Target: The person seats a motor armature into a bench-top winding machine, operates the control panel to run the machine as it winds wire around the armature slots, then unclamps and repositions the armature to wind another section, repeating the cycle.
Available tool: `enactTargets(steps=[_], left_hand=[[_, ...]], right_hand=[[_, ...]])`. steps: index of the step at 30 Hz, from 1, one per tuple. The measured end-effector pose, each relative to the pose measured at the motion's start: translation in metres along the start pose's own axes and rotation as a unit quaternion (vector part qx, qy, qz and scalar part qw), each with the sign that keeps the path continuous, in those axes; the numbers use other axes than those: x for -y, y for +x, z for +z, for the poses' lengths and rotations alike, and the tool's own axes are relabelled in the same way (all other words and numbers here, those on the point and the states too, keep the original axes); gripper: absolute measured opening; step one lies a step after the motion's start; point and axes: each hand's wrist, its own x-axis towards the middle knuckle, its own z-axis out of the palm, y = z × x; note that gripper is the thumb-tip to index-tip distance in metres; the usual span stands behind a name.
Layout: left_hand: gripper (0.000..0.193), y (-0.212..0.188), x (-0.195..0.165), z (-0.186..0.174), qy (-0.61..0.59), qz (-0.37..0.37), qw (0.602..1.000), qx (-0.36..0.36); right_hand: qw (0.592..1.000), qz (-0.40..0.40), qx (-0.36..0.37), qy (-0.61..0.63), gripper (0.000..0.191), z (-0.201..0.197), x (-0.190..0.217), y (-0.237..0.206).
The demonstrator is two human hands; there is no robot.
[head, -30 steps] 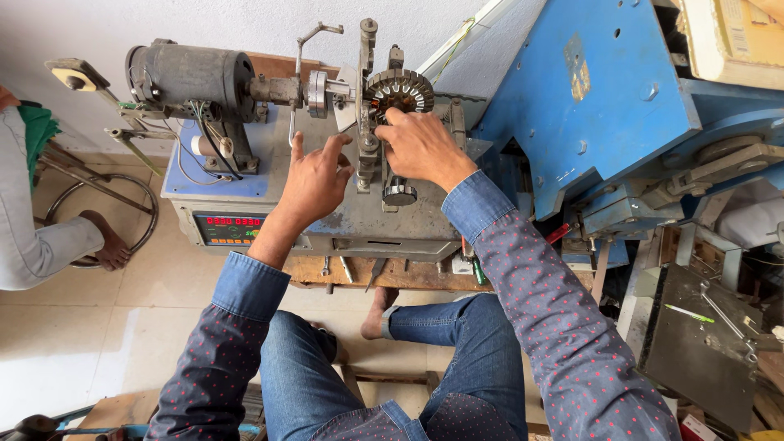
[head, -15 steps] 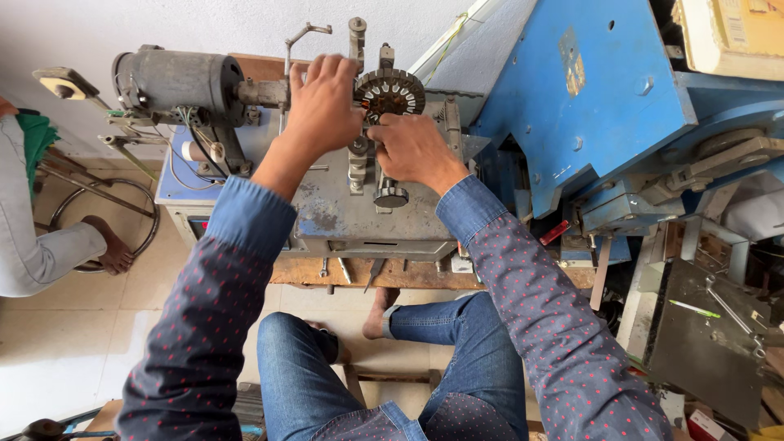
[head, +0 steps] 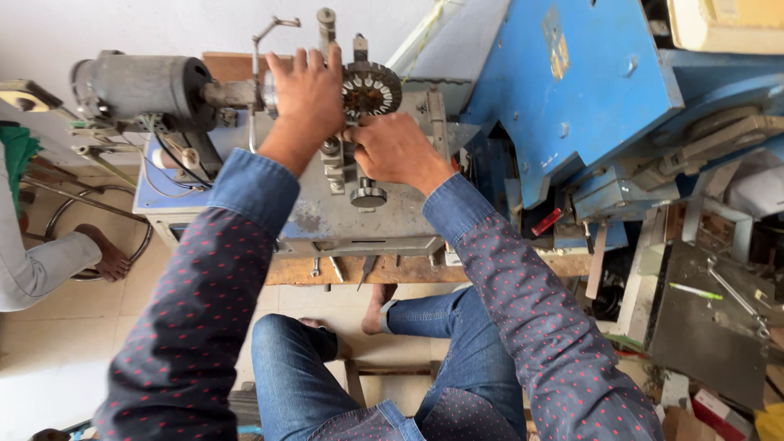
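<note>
Overhead, a grey winding machine [head: 359,204] sits on a wooden desk [head: 506,265] above a pale tiled floor [head: 73,351], with a blue machine housing [head: 572,90] just to its right and a grey motor [head: 143,86] at its left end. The slotted round stator core [head: 371,88] stands at the machine's far edge. The left hand [head: 306,94] closes over the spindle just left of the core, touching it; the right hand [head: 396,151] lies just below the core, fingers curled, their hold hidden. Another person's bare foot [head: 106,257] rests left of the machine.
</note>
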Motion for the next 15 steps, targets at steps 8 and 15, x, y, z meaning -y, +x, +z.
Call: enactTargets(steps=[8, 15], left_hand=[[0.130, -0.021, 0.000, -0.029, -0.024, 0.078, 0.995, -0.052], [0.136, -0.014, 0.003, -0.023, -0.008, 0.144, 0.986, -0.079]], right_hand=[[1.000, 0.005, -0.003, 0.016, 0.026, -0.020, 0.011, -0.006], [0.972, 0.116, -0.163, 0.124, 0.035, -0.021, 0.019, -0.080]])
